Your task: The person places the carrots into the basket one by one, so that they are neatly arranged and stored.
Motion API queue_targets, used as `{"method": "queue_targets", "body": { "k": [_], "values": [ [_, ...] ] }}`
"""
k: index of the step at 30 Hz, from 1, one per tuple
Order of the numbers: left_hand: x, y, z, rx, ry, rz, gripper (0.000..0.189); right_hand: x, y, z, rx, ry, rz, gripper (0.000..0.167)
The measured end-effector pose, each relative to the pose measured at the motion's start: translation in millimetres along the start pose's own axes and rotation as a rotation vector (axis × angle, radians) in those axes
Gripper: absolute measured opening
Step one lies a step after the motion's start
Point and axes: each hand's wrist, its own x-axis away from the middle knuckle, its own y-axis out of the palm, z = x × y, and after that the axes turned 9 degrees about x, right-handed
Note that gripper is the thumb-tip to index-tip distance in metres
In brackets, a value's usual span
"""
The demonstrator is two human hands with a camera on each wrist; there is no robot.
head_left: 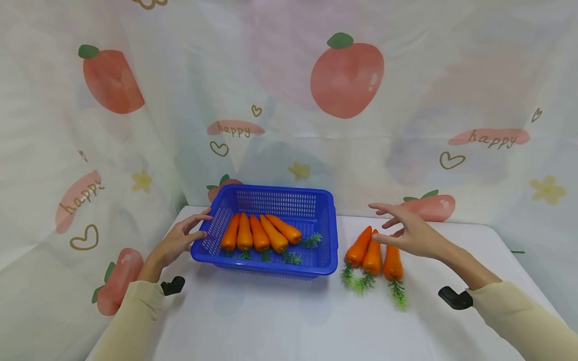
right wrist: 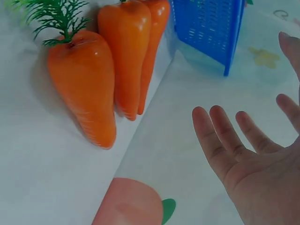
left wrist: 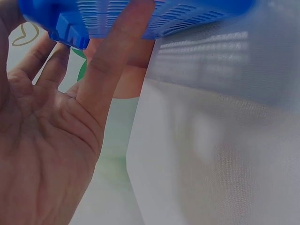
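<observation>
1. I have three loose carrots on the table [head_left: 253, 321], right of the basket: the left carrot [head_left: 359, 246] and middle carrot [head_left: 372, 258] lie together, the right carrot [head_left: 393, 264] slightly apart. Tips point to the back, leafy tops towards the person.
2. Their shine suggests moulded models to me: probably light, firm, a little slippery, hardly fragile. The taper could slide out of a pinch at the tip, so I'd take hold across the thick shoulder. The feathery leaves [head_left: 398, 295] look flimsy; I wouldn't lift by them.
3. The right hand [head_left: 408, 233] hovers over these carrots, thumb and fingers wide apart, holding nothing.
4. The blue basket [head_left: 266, 269] contains five carrots [head_left: 259, 233] side by side, leaves mostly forward. I judge it thin, fairly stiff plastic, best held by the rim.
5. The left hand [head_left: 177, 239] is at the basket's left end, fingers loosely spread, thumb and fingertips at the rim. I cannot tell how firmly it presses.
6. Behind hangs a printed cloth [head_left: 280, 75], the basket's back end near it.
</observation>
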Motion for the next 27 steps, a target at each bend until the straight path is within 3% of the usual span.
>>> {"method": "queue_targets", "body": {
  "k": [22,27],
  "values": [
    [3.2,3.6,4.7,-0.015,0.008,0.006,0.048,34.6,35.5,47.7,0.071,0.288,-0.010,0.070],
    [2.3,2.9,3.8,-0.007,0.006,0.008,0.048,40.1,43.3,58.6,-0.012,0.352,-0.060,0.071]
  ]
}}
